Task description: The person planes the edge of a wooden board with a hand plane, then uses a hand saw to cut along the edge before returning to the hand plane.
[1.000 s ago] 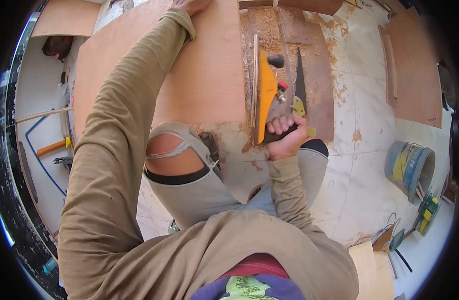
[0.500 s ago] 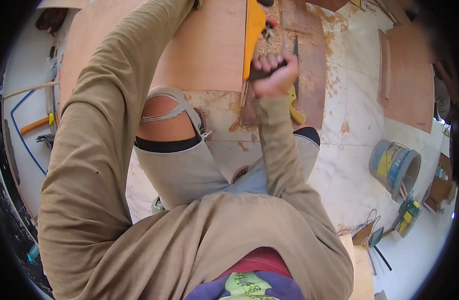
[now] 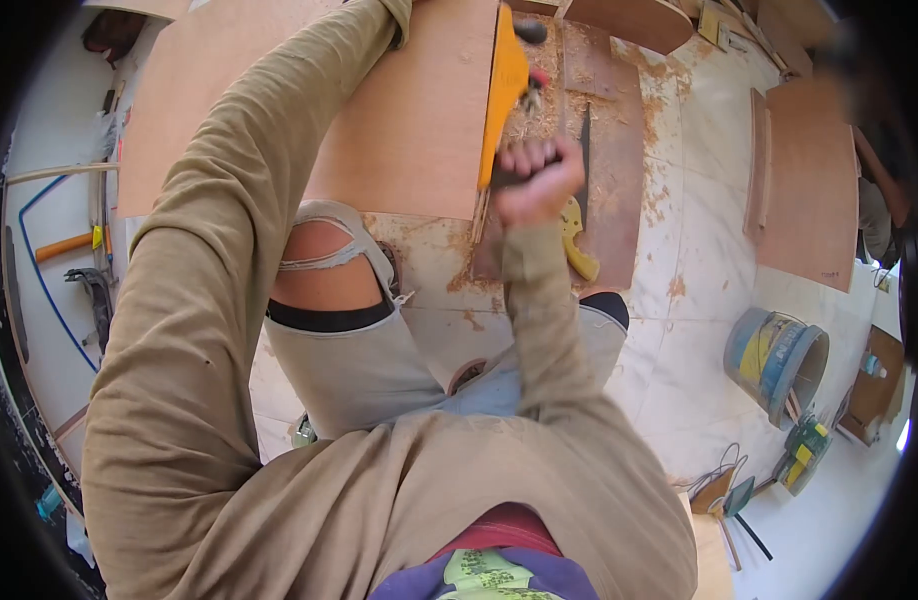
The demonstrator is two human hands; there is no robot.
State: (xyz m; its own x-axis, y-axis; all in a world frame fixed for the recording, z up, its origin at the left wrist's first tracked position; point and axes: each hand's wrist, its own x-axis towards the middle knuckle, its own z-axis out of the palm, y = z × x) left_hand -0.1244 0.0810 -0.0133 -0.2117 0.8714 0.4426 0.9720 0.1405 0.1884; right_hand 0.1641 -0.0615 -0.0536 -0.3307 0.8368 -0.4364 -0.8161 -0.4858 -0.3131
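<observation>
My right hand (image 3: pixel 541 182) is closed around the dark rear handle of an orange hand plane (image 3: pixel 501 95). The plane lies lengthwise along the right edge of a large wooden panel (image 3: pixel 409 130), with its black front knob (image 3: pixel 530 31) toward the top. My left arm reaches up across the panel; its sleeve cuff (image 3: pixel 399 18) shows at the top edge, but the hand is out of view. Just right of my right hand lies a handsaw (image 3: pixel 577 243) with a yellow handle, its dark blade pointing away from me.
Wood shavings cover a brown board (image 3: pixel 614 180) and nearby tiles. At right are a leaning panel (image 3: pixel 804 190), a bucket (image 3: pixel 774 350) and a green power tool (image 3: pixel 805 450). A hammer (image 3: pixel 67 246) and blue-framed saw (image 3: pixel 27 225) lie at left. Another person's arm (image 3: pixel 879 170) shows far right.
The view has tilted so things sit lower, and the plane's front knob shows more fully. My right hand stays on the rear handle; the plane's place along the panel edge looks much the same.
</observation>
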